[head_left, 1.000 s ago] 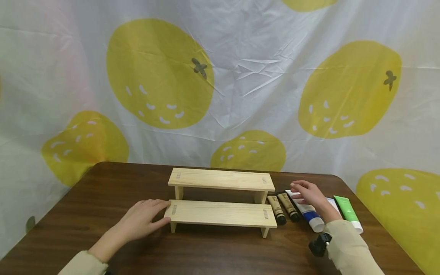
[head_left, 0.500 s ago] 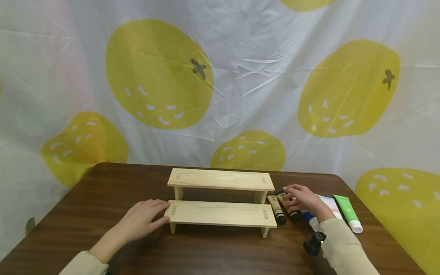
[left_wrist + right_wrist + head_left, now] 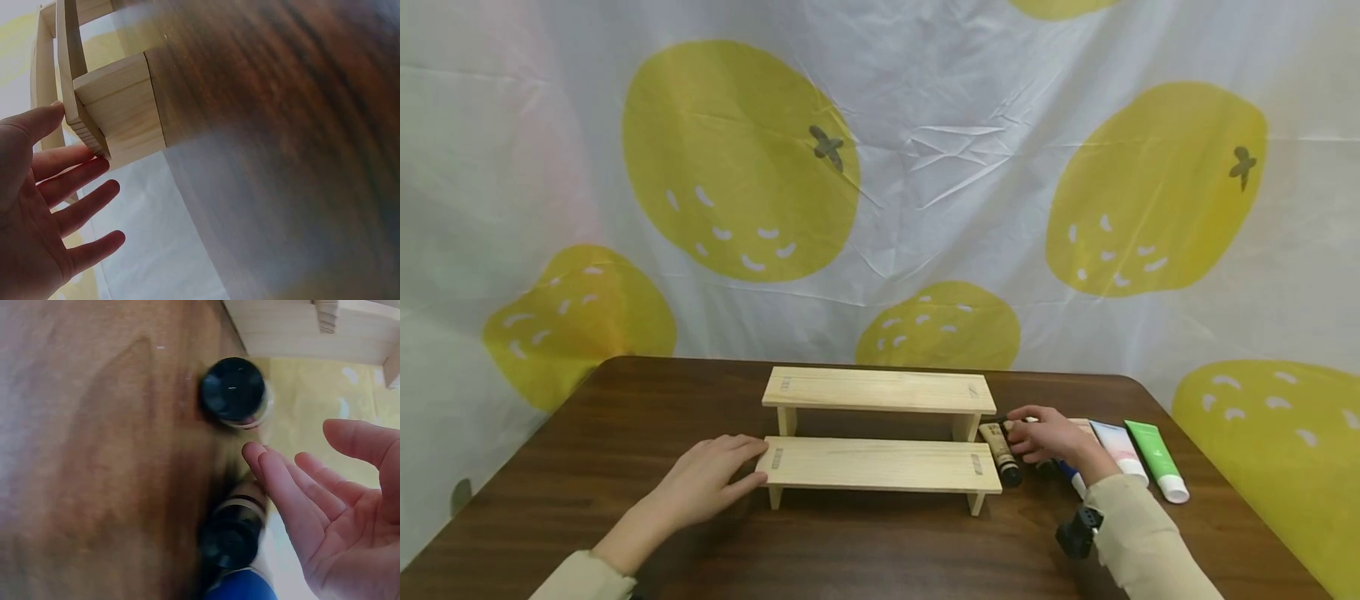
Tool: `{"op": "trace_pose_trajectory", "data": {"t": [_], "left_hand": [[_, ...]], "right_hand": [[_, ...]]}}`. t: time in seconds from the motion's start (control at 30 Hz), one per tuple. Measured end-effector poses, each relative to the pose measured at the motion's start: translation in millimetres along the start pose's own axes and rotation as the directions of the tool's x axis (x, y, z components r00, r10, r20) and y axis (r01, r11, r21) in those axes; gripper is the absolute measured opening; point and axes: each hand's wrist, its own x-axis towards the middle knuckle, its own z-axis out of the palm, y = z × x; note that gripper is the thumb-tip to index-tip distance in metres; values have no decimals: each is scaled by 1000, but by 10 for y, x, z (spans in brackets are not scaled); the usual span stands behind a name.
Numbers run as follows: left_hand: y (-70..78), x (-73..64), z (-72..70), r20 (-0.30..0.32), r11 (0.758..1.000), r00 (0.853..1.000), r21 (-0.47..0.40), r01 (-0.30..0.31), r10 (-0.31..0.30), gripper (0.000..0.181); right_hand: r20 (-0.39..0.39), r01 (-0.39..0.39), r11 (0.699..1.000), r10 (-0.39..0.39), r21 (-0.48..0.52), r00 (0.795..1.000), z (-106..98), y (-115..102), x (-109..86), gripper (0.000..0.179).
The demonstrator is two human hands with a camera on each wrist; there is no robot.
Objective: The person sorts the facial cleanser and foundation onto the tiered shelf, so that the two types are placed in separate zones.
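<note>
We see the left hand [image 3: 718,475] at the left end of the lower wooden shelf [image 3: 880,465]; its fingers are spread and almost straight, and the thumb and nearest fingertips touch the board without closing around it. The right hand [image 3: 1048,437] is over the tubes, which lie on the tabletop [image 3: 850,550] to the right of the shelf. Its fingers are released and extended, the thumb well apart; they are near the second tan tube [image 3: 247,503], but we cannot tell if they touch. The first tan tube [image 3: 997,446] carries dark characters, and the green tube [image 3: 1153,454] pale print, both too small for us to read.
</note>
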Motion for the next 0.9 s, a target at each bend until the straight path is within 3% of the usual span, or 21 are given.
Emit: {"op": "trace_pose_trajectory", "data": {"t": [0.27,0.5,0.9], "left_hand": [[8,4,-5,4,1000,1000,-7,1,-1,40],[2,5,-6,-5,1000,1000,-4,-3,3,40],[-1,3,7,2,1000,1000,-12,-21,21,40]], "right_hand": [[-96,-16,999,12,-35,995,76,79,46,40],[-110,7,995,-18,-99,994,125,99,45,43],[-161,-18,984,-11,-178,987,230,100,51,48]]}}
